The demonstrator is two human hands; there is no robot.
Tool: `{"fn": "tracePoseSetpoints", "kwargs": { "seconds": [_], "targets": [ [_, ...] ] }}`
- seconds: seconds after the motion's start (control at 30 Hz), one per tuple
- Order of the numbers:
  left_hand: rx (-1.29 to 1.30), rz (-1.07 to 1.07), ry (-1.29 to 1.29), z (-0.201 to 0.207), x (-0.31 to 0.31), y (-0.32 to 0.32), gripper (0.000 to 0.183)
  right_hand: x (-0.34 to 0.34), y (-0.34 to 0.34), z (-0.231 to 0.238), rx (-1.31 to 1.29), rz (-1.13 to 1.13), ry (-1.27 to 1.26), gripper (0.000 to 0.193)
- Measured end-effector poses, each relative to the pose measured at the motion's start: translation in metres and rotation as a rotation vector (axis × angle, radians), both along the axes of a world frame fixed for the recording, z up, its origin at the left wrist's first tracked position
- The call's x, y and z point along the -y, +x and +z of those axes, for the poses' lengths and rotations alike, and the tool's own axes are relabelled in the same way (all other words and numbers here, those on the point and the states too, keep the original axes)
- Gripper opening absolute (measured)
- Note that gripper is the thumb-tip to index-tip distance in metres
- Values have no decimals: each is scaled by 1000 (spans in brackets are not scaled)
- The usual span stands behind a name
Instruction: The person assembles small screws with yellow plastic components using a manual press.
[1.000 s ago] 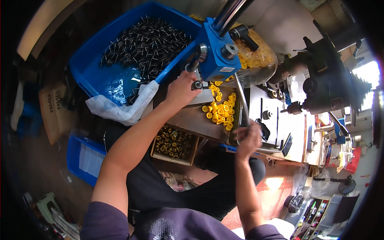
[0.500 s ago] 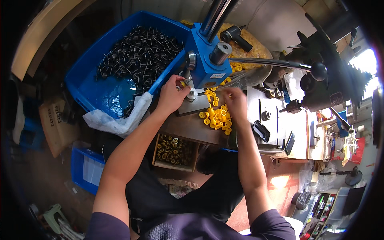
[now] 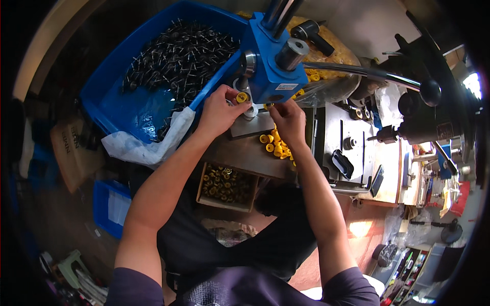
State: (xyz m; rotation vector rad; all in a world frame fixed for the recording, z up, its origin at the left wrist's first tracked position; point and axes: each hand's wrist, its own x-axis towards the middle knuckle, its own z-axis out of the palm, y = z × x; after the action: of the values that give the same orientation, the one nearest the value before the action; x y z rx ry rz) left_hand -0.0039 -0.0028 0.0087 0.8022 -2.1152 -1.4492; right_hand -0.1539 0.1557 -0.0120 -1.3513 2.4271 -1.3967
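Note:
My left hand (image 3: 219, 111) pinches a small round yellow plastic cap (image 3: 242, 97) between thumb and fingers, its open face turned up. It is just above the round steel fixture (image 3: 250, 112) on the metal base plate (image 3: 255, 127) of a blue bench press (image 3: 270, 66). To the right of the fixture, my right hand (image 3: 290, 121) has its fingers closed, with a bit of a second yellow cap showing at the tips. A loose pile of yellow caps (image 3: 278, 148) lies on the brown bench below my right hand, partly covered by it.
A big blue tub (image 3: 107, 102) of black parts with metal pins stands at left. An open box (image 3: 227, 188) of yellow pieces sits below the bench edge. The press lever (image 3: 372, 71) reaches right, toward a drill press (image 3: 429, 122). A hand tool (image 3: 314, 35) lies behind.
My right hand has moved left from over the cap pile to beside the fixture. My left hand still holds its cap, now turned face up. The whole view has shifted slightly.

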Motion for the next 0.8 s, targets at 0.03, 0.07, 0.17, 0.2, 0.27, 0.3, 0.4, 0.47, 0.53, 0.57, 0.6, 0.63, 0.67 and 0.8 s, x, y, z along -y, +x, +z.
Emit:
{"fn": "tracePoseSetpoints", "kwargs": {
  "seconds": [0.03, 0.07, 0.17, 0.2, 0.27, 0.3, 0.4, 0.47, 0.53, 0.57, 0.6, 0.63, 0.67, 0.8],
  "targets": [
    [4, 11, 0, -1, 0, 1, 39, 7, 10, 3, 37, 0, -16, 10],
    [3, 6, -1, -2, 0, 1, 38, 12, 18, 9, 15, 31, -71, 11],
    [2, -11, -10, -3, -1, 1, 36, 18, 15, -14, -346, 60, -70, 12],
    [11, -1, -12, -5, 2, 6, 35, 21, 27, -8, -250, 59, -75, 12],
    [10, -18, -15, -5, 2, 6, 33, 13, 28, 3, -266, 128, -60, 13],
    [7, -32, -18, -4, 2, 6, 32, 9, 27, 7, -283, 200, -46, 14],
    [-66, -72, -93, -10, -1, 2, 31, -3, 23, 13, -145, 154, -43, 20],
    [-47, -88, -114, -11, -4, 0, 35, -8, 20, 15, -127, 97, -54, 19],
    [-33, -100, -125, -11, -8, -1, 39, -11, 19, 20, -92, 42, -68, 17],
    [-26, -95, -229, -10, -9, -1, 34, -12, 18, 21, -93, 39, -67, 17],
    [-20, -94, -334, -8, -10, -2, 30, -15, 16, 22, -90, 35, -66, 16],
    [-22, -100, -335, -6, -10, -3, 30, -18, 15, 22, -88, 31, -64, 15],
    [-22, -129, -355, -4, -10, -3, 30, -20, 12, 22, -90, 26, -63, 15],
    [1, -178, -406, -4, -8, -2, 29, -24, 6, 23, -111, -17, -128, 14]
  ]
}}
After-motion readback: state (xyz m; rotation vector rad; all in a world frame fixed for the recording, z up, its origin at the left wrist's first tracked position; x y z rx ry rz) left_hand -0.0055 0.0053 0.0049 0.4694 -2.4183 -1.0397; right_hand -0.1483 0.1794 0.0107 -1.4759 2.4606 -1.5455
